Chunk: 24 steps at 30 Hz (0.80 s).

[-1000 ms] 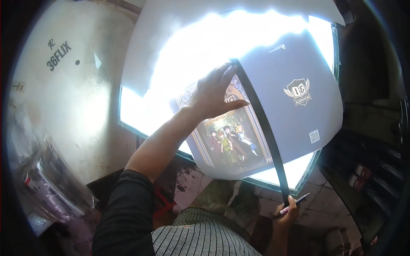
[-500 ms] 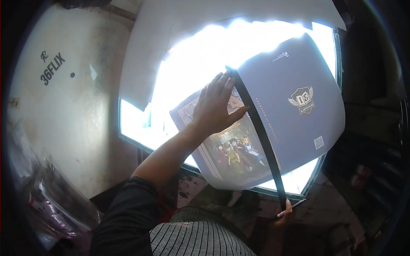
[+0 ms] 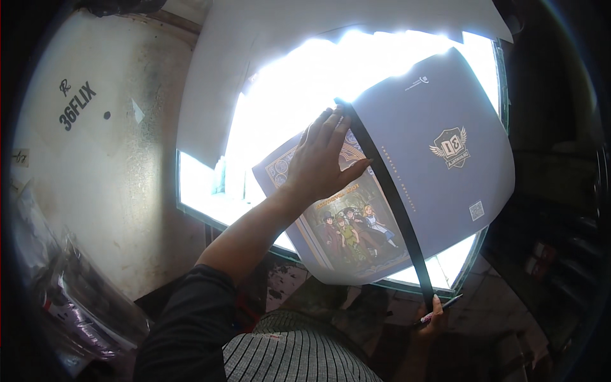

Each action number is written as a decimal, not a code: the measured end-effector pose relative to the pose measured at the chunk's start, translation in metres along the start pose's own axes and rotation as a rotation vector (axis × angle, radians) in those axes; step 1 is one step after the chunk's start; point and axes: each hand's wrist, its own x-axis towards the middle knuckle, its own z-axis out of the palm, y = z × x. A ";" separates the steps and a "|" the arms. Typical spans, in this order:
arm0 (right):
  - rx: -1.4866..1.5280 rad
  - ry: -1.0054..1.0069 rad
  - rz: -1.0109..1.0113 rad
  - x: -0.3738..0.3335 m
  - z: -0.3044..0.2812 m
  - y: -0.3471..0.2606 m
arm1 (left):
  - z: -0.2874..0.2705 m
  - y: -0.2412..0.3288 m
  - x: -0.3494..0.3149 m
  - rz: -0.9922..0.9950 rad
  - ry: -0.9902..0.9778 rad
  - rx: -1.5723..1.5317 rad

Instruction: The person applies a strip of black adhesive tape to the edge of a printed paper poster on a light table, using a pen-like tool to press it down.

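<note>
Workshop, printing type by appearance: glowing glass-edged light table; over light table, printed cover sheet; left of light table, plastic-wrapped packages.

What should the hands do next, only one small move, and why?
Perhaps the right hand should nudge the lower end of the black strip, to adjust its line: this hand pinches that end and a pen, while the left hand lies spread at the upper end, over the printed sheet.

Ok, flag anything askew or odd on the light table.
The printed sheet stands out: its near corner juts past the edge of the light table rather than lying fully on it.
</note>
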 end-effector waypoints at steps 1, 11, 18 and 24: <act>-0.002 0.005 -0.001 0.001 0.000 0.000 | 0.000 0.000 0.000 0.004 0.006 0.003; 0.018 0.010 -0.011 0.005 -0.001 0.003 | -0.001 0.000 -0.001 -0.002 -0.008 0.021; 0.027 0.052 -0.059 0.005 0.001 0.008 | -0.002 0.002 0.001 -0.011 -0.018 0.021; 0.040 0.047 -0.050 0.012 -0.001 0.000 | -0.003 0.001 0.000 -0.015 -0.021 0.041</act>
